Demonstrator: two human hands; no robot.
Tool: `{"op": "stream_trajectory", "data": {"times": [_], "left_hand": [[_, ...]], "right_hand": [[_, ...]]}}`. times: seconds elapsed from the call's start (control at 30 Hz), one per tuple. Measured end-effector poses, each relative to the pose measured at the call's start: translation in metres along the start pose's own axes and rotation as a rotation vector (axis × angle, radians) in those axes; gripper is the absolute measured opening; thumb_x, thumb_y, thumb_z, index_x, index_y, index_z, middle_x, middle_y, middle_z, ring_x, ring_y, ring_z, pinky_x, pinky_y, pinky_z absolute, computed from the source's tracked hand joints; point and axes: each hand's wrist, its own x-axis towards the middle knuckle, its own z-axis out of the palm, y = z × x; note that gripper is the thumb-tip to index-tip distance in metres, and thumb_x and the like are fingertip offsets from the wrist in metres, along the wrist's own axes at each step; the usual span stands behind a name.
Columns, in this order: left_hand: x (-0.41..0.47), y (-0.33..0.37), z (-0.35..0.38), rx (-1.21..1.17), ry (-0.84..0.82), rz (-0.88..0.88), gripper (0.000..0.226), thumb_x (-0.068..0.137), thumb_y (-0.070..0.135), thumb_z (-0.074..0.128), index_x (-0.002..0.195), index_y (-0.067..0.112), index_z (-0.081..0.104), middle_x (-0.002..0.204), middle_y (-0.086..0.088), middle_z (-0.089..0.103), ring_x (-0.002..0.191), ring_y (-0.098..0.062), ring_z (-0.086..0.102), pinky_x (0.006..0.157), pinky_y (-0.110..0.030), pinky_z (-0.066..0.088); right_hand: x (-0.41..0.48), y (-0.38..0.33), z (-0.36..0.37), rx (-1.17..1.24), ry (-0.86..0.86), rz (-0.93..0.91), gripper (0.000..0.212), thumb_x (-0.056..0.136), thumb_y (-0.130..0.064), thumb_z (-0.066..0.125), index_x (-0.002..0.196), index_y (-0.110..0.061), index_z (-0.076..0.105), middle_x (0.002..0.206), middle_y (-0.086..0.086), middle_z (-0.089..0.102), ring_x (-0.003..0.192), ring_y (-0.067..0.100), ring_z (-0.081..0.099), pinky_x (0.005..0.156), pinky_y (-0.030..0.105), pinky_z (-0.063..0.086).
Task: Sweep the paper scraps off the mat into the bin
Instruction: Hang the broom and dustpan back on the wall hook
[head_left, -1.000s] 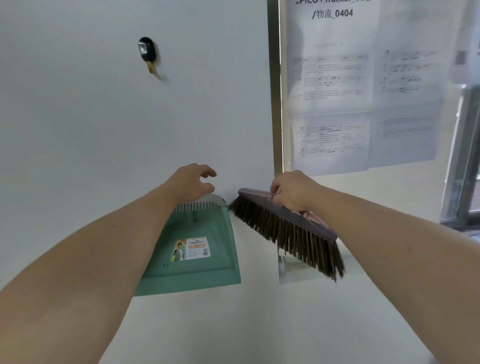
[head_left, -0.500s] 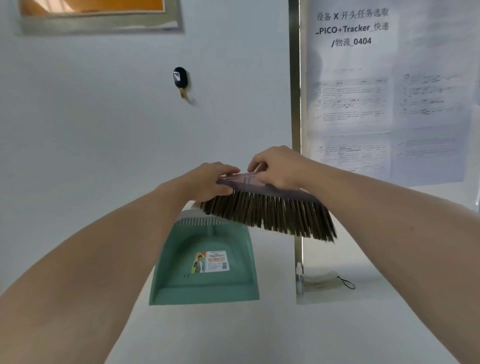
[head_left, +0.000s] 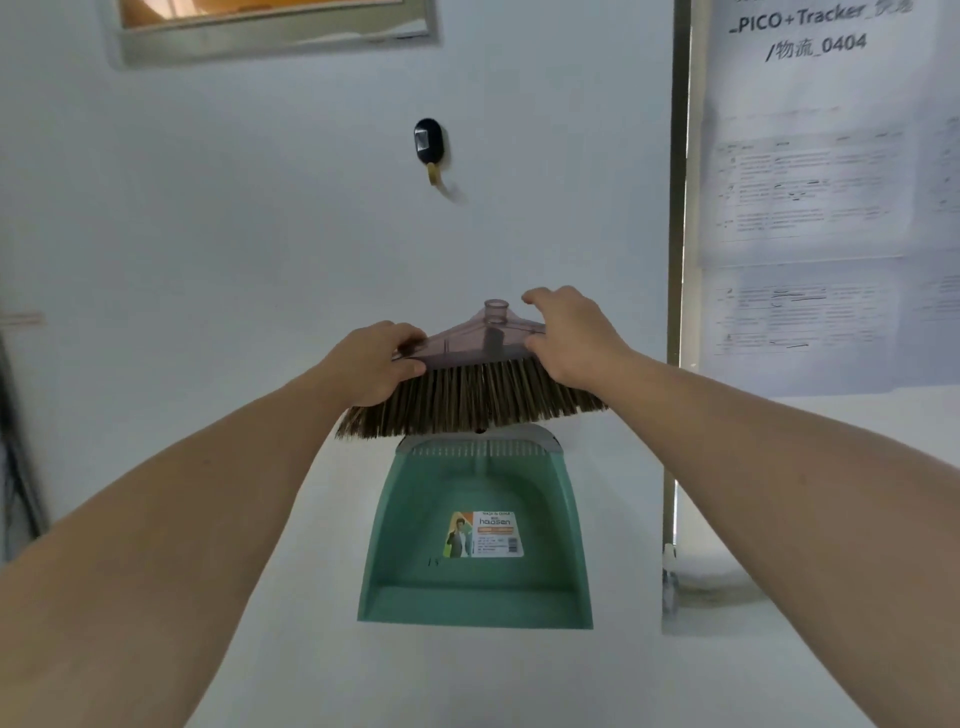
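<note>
Grip: left hand (head_left: 376, 364) clasps the left end of the brush (head_left: 467, 400), fingers over its top; right hand (head_left: 571, 338) holds the right end.
Change: 1 second ago only the right hand held the brush, tilted, while the left was at the dustpan (head_left: 467, 577); now 2 hands hold it level, socket (head_left: 496, 312) up.
Meaning: probably still readying tools; sweeping not begun.
Arms: both stretched forward, meeting at frame centre.
Dustpan: against the wall (head_left: 208, 260), just below the bristles.
Elsewhere: mat, scraps and bin are out of view.

Broom head (head_left: 467, 400), earlier tilted in the right hand (head_left: 574, 340) alone, is now level over the dustpan (head_left: 478, 577); the left hand (head_left: 374, 366) now grips its other end.
</note>
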Motion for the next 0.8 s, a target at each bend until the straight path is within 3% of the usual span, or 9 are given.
{"op": "stream_trajectory", "data": {"times": [0.13, 0.3, 0.47, 0.63, 0.8], "left_hand": [[0.018, -0.011, 0.007, -0.013, 0.017, -0.046, 0.044, 0.096, 0.029, 0.057, 0.138, 0.016, 0.050, 0.129, -0.010, 0.056, 0.116, -0.028, 0.051, 0.095, -0.031, 0.035], [0.040, -0.018, 0.021, -0.033, -0.036, -0.072, 0.044, 0.097, 0.030, 0.056, 0.139, 0.018, 0.051, 0.134, -0.007, 0.058, 0.121, -0.026, 0.051, 0.100, -0.032, 0.036], [0.050, -0.025, 0.043, -0.107, 0.005, -0.064, 0.034, 0.095, 0.031, 0.058, 0.127, 0.020, 0.056, 0.121, -0.004, 0.062, 0.105, -0.021, 0.054, 0.088, -0.026, 0.037], [0.055, -0.026, 0.059, -0.055, 0.082, -0.073, 0.037, 0.094, 0.034, 0.057, 0.128, 0.018, 0.057, 0.125, -0.011, 0.052, 0.116, -0.031, 0.047, 0.100, -0.041, 0.040], [0.052, -0.025, 0.066, -0.031, 0.081, -0.067, 0.040, 0.094, 0.037, 0.054, 0.132, 0.023, 0.053, 0.131, -0.009, 0.051, 0.123, -0.033, 0.042, 0.102, -0.053, 0.038]], "right_hand": [[0.007, 0.019, 0.023, -0.065, -0.007, 0.040, 0.048, 0.095, -0.016, 0.052, 0.142, -0.017, 0.042, 0.134, 0.014, 0.046, 0.119, 0.033, 0.047, 0.099, 0.045, 0.043], [0.012, 0.035, 0.044, -0.057, -0.055, 0.054, 0.054, 0.096, -0.015, 0.050, 0.148, -0.019, 0.035, 0.141, 0.011, 0.043, 0.125, 0.031, 0.044, 0.103, 0.043, 0.040], [0.014, 0.048, 0.064, -0.056, -0.053, 0.076, 0.049, 0.095, -0.013, 0.052, 0.143, -0.017, 0.041, 0.137, 0.011, 0.046, 0.121, 0.030, 0.046, 0.099, 0.038, 0.042], [0.018, 0.054, 0.074, -0.057, -0.035, 0.042, 0.055, 0.094, -0.014, 0.052, 0.145, -0.012, 0.034, 0.134, 0.011, 0.047, 0.123, 0.029, 0.043, 0.103, 0.036, 0.036], [0.017, 0.057, 0.086, -0.049, 0.007, 0.088, 0.056, 0.091, -0.016, 0.047, 0.145, -0.017, 0.032, 0.142, 0.010, 0.040, 0.132, 0.032, 0.033, 0.103, 0.050, 0.039]]}}
